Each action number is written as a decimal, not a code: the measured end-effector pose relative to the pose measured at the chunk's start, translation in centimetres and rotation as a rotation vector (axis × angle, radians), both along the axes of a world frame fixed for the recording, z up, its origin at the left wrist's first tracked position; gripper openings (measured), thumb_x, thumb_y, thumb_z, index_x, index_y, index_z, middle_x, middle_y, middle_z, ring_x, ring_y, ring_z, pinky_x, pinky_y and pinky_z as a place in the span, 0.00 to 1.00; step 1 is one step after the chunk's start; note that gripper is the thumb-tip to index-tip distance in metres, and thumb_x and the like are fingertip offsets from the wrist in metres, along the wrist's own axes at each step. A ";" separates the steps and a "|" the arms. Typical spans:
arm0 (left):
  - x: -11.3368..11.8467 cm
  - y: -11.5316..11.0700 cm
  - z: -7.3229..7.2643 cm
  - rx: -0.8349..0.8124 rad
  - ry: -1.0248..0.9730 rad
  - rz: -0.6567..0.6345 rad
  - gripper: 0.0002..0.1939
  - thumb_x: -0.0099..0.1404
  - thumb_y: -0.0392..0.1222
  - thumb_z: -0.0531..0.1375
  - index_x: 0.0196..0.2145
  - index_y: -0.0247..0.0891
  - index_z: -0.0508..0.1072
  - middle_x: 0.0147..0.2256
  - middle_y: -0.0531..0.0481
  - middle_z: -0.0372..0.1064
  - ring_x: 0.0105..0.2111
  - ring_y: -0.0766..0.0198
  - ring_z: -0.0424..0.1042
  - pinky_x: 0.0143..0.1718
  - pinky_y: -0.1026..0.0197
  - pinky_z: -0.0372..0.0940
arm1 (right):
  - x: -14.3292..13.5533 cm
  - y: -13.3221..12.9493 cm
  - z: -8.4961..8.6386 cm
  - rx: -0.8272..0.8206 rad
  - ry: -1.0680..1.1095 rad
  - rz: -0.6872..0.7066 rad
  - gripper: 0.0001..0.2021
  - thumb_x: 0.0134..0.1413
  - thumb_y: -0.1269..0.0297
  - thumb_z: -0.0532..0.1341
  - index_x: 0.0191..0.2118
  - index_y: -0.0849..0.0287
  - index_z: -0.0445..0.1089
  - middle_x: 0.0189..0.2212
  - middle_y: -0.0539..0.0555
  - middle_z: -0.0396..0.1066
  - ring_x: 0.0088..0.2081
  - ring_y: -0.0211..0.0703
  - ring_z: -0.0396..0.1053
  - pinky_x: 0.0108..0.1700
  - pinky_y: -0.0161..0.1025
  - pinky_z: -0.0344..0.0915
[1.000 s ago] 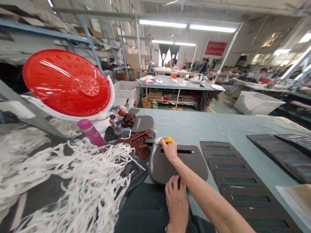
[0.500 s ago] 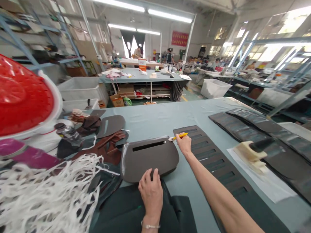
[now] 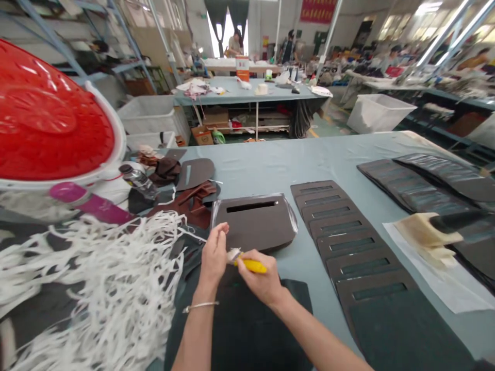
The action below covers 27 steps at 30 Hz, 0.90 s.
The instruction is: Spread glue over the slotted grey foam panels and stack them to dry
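A dark brown slotted panel (image 3: 260,229) with rounded corners lies in front of me, wet-looking white smears along its left, top and right edges. My right hand (image 3: 265,275) is closed round the yellow handle of a small brush (image 3: 253,265), whose whitish bristles point left. My left hand (image 3: 215,253) is raised edge-on at the panel's front left corner, fingers stretched out, near the bristles. Whether it touches the panel I cannot tell. Below both hands lies dark green material (image 3: 247,324).
Overlapping slotted panels (image 3: 350,234) run down the right. Beyond them a cream block (image 3: 423,237) with a black part rests on white paper (image 3: 444,288). White strips (image 3: 127,288), a magenta bottle (image 3: 88,202), a clear bottle (image 3: 138,181) and a red basin (image 3: 50,118) crowd the left.
My right hand with the brush has come from the panel's top right corner to its near side. My left hand has lifted off the front edge and shifted left. White smears now show on the right edge.
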<state>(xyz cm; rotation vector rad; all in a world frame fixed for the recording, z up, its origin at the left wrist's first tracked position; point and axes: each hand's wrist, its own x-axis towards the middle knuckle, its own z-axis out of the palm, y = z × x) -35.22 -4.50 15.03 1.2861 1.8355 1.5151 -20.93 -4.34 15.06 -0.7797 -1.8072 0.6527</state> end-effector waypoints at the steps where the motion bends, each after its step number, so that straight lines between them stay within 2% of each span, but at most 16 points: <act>1: -1.1 0.1 0.0 -0.037 -0.010 0.008 0.20 0.67 0.48 0.45 0.52 0.39 0.64 0.49 0.44 0.68 0.50 0.61 0.67 0.54 0.53 0.59 | -1.3 -0.3 -0.4 0.006 0.011 0.063 0.06 0.55 0.66 0.57 0.32 0.59 0.71 0.27 0.50 0.73 0.27 0.34 0.70 0.32 0.30 0.65; 3: -2.4 0.3 -0.4 -0.135 0.037 -0.008 0.19 0.67 0.47 0.46 0.50 0.38 0.66 0.46 0.44 0.70 0.48 0.59 0.68 0.53 0.51 0.60 | -1.6 -0.2 -1.2 -0.013 0.009 0.073 0.06 0.55 0.66 0.58 0.32 0.59 0.71 0.27 0.51 0.73 0.27 0.35 0.70 0.32 0.30 0.65; 5: -2.9 0.4 -1.2 -0.186 0.134 -0.032 0.19 0.67 0.45 0.45 0.49 0.37 0.67 0.46 0.44 0.70 0.49 0.59 0.67 0.55 0.50 0.58 | 1.3 0.7 -1.9 -0.057 -0.028 -0.024 0.06 0.55 0.65 0.58 0.32 0.59 0.71 0.27 0.51 0.73 0.26 0.35 0.69 0.32 0.30 0.65; 7: -2.8 0.4 -2.1 -0.152 0.225 -0.058 0.19 0.67 0.43 0.45 0.49 0.37 0.68 0.48 0.44 0.68 0.51 0.60 0.65 0.57 0.52 0.56 | 6.3 2.2 -2.1 -0.080 -0.083 -0.197 0.06 0.54 0.64 0.59 0.31 0.60 0.71 0.26 0.50 0.72 0.25 0.35 0.68 0.32 0.31 0.64; 9: -2.3 0.4 -2.8 -0.108 0.317 -0.079 0.20 0.67 0.42 0.44 0.51 0.38 0.67 0.49 0.45 0.66 0.51 0.61 0.64 0.57 0.52 0.55 | 11.3 3.7 -1.6 -0.078 -0.121 -0.440 0.08 0.53 0.61 0.59 0.28 0.59 0.70 0.23 0.49 0.70 0.23 0.35 0.67 0.29 0.31 0.62; 11: -1.5 0.4 -3.0 -0.104 0.434 -0.069 0.20 0.68 0.42 0.44 0.53 0.41 0.66 0.48 0.45 0.65 0.49 0.61 0.64 0.56 0.52 0.57 | 13.8 5.1 -0.6 -0.072 -0.121 -0.672 0.10 0.53 0.59 0.60 0.27 0.58 0.70 0.21 0.49 0.69 0.22 0.36 0.65 0.28 0.32 0.61; 12: -1.0 0.5 -3.0 -0.121 0.508 -0.047 0.20 0.68 0.43 0.45 0.54 0.42 0.66 0.47 0.46 0.64 0.47 0.60 0.64 0.54 0.52 0.58 | 13.6 5.7 0.0 -0.065 -0.098 -0.724 0.10 0.53 0.58 0.60 0.27 0.58 0.69 0.21 0.50 0.69 0.22 0.37 0.66 0.28 0.33 0.61; 13: -0.4 0.5 -2.8 -0.146 0.591 -0.010 0.20 0.68 0.44 0.46 0.54 0.44 0.66 0.46 0.45 0.63 0.46 0.59 0.64 0.52 0.51 0.60 | 12.4 6.2 0.5 -0.058 -0.063 -0.718 0.10 0.53 0.58 0.59 0.27 0.57 0.70 0.22 0.51 0.69 0.23 0.38 0.66 0.29 0.34 0.61; 14: 0.2 0.5 -2.7 -0.175 0.678 0.036 0.19 0.67 0.44 0.47 0.54 0.46 0.67 0.46 0.45 0.62 0.45 0.58 0.63 0.49 0.51 0.61 | 10.3 6.7 1.1 -0.058 -0.024 -0.654 0.09 0.54 0.58 0.59 0.29 0.57 0.70 0.24 0.51 0.71 0.25 0.39 0.67 0.31 0.35 0.62; 16: 1.3 0.6 -2.4 -0.222 0.829 0.120 0.19 0.66 0.44 0.50 0.53 0.47 0.67 0.47 0.43 0.60 0.45 0.55 0.61 0.46 0.51 0.62 | 4.2 7.4 1.8 -0.066 0.043 -0.431 0.07 0.55 0.60 0.58 0.32 0.55 0.71 0.28 0.52 0.73 0.28 0.40 0.69 0.33 0.36 0.65; 19: 2.1 0.6 -2.2 -0.255 0.936 0.156 0.17 0.66 0.42 0.50 0.51 0.44 0.69 0.47 0.41 0.60 0.45 0.55 0.61 0.43 0.53 0.62 | -4.9 8.2 2.0 -0.088 0.080 -0.163 0.06 0.55 0.62 0.58 0.35 0.53 0.72 0.34 0.52 0.74 0.34 0.42 0.71 0.40 0.39 0.67; 21: 2.0 0.7 -2.3 -0.266 0.947 0.150 0.16 0.67 0.41 0.49 0.48 0.42 0.71 0.46 0.42 0.60 0.43 0.56 0.61 0.42 0.54 0.62 | -7.5 9.0 1.3 -0.075 0.055 -0.082 0.07 0.55 0.62 0.58 0.36 0.53 0.73 0.34 0.52 0.75 0.36 0.42 0.71 0.42 0.39 0.66; 22: 1.8 0.7 -2.4 -0.263 0.942 0.153 0.16 0.67 0.41 0.49 0.48 0.43 0.71 0.46 0.42 0.60 0.43 0.56 0.61 0.43 0.54 0.62 | -7.3 9.6 0.8 -0.073 0.039 -0.078 0.08 0.55 0.62 0.58 0.36 0.54 0.74 0.34 0.52 0.75 0.36 0.42 0.71 0.43 0.38 0.66; 24: 1.5 0.8 -2.6 -0.237 0.922 0.165 0.17 0.67 0.41 0.50 0.51 0.47 0.69 0.46 0.43 0.60 0.43 0.57 0.62 0.43 0.55 0.62 | -4.3 11.3 0.1 -0.069 0.015 -0.168 0.09 0.55 0.62 0.57 0.36 0.56 0.74 0.34 0.52 0.75 0.35 0.42 0.72 0.43 0.37 0.66; 27: 1.4 0.9 -2.9 -0.210 0.897 0.182 0.18 0.67 0.42 0.50 0.52 0.51 0.68 0.46 0.44 0.59 0.43 0.57 0.61 0.43 0.55 0.62 | 2.5 13.7 0.2 -0.039 0.000 -0.497 0.11 0.54 0.60 0.57 0.34 0.59 0.74 0.33 0.55 0.75 0.33 0.44 0.71 0.40 0.38 0.65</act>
